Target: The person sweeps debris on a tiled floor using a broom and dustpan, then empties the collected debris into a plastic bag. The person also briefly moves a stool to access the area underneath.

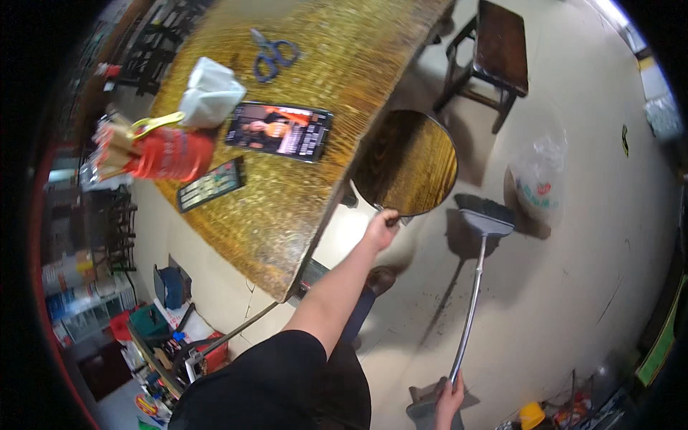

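My left hand [382, 228] is closed around the near rim of a round wood-grain stool [411, 161] with a dark edge, partly beside the wooden table. In the lower right, my right hand [450, 400] grips a broom's silver metal handle [474, 301]. The grey broom head [486, 215] with dark bristles points away from me, and its shadow falls on the floor to its left. Just beyond it stands a translucent plastic bag [537, 183] bearing print. Whether the stool's legs touch the floor cannot be told from here.
On the wooden table [274, 215] are scissors [273, 56], a lit smartphone [279, 131], tissues [210, 92], a remote control [210, 184] and a red container [174, 155] with wrapped sticks. A dark wooden stool [501, 45] stands farther off. Small debris dots the tiled floor [419, 306].
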{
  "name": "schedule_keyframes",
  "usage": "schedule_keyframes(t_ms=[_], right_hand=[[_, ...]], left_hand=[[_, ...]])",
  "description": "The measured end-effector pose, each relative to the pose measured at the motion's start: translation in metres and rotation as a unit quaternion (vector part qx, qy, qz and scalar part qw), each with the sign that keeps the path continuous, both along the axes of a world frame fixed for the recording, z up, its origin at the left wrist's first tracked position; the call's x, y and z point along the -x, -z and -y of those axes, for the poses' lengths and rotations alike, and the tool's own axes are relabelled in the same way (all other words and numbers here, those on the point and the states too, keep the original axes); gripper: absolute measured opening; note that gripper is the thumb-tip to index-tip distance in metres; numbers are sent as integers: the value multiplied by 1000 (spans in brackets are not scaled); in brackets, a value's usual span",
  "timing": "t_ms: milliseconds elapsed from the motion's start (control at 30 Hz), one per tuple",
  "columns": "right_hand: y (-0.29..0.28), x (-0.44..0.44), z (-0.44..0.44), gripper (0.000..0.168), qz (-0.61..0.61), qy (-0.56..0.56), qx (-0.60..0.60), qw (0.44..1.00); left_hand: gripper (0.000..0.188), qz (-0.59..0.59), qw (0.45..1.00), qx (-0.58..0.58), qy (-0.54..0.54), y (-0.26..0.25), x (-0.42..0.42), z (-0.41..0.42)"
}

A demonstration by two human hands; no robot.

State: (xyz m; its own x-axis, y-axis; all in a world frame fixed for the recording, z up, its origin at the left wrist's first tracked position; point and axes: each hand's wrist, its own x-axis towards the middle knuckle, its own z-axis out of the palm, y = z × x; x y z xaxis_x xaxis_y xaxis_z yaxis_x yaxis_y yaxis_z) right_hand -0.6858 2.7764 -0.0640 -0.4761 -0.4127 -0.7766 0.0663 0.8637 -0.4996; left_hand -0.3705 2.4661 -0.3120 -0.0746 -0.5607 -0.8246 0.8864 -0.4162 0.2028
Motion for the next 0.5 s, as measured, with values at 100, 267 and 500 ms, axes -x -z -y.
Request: schedule_keyframes(t_ms=[100, 267, 500], right_hand=[[16, -8, 82, 45, 42, 19, -34, 998], [52, -5, 38, 42, 11, -13, -87, 996], [-37, 2, -109, 44, -172, -266, -81, 945]], left_hand=[[43, 209, 929, 62, 299, -56, 6, -44], [28, 409, 726, 120, 540, -138, -58, -159], [30, 620, 495, -201, 574, -235, -292, -389]])
